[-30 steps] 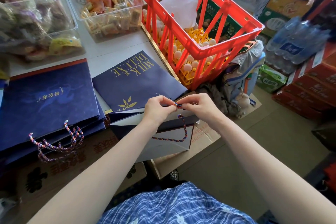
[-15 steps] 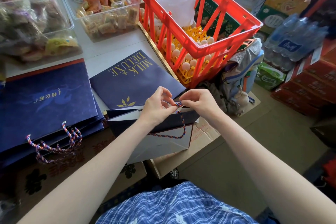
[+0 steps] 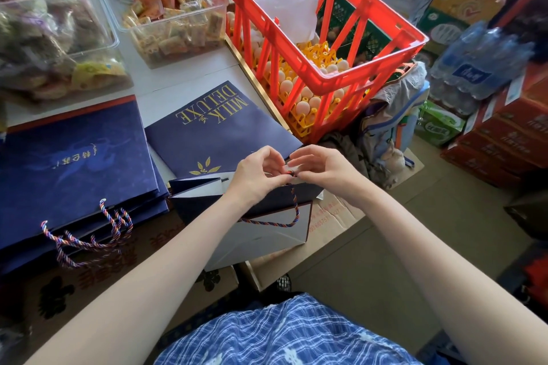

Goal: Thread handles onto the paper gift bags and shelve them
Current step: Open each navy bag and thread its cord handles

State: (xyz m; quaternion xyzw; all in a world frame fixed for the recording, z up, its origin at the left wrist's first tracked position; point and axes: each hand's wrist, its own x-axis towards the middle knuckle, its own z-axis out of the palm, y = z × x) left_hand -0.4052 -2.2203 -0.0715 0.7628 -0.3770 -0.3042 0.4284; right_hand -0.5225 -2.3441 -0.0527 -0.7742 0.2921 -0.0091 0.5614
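A navy paper gift bag (image 3: 213,139) marked MILK DELUXE lies flat on the counter, its open mouth toward me. A red, white and blue twisted cord handle (image 3: 275,222) hangs in a loop from the bag's near flap. My left hand (image 3: 255,175) and my right hand (image 3: 320,169) meet at the flap's top edge, both pinching the cord end there. To the left lies a stack of navy bags (image 3: 74,163) with cord handles (image 3: 86,237) threaded through them.
A red plastic crate (image 3: 341,38) with egg trays stands right behind the bag. Clear tubs of snacks (image 3: 175,18) sit at the back of the counter. Cardboard boxes (image 3: 332,216) lie below the bag. Water bottle packs (image 3: 474,68) and red cartons (image 3: 510,139) stand at the right.
Both hands stay at the same spot on the flap. Their fingers have shifted around the cord end, and the hanging loop has changed little.
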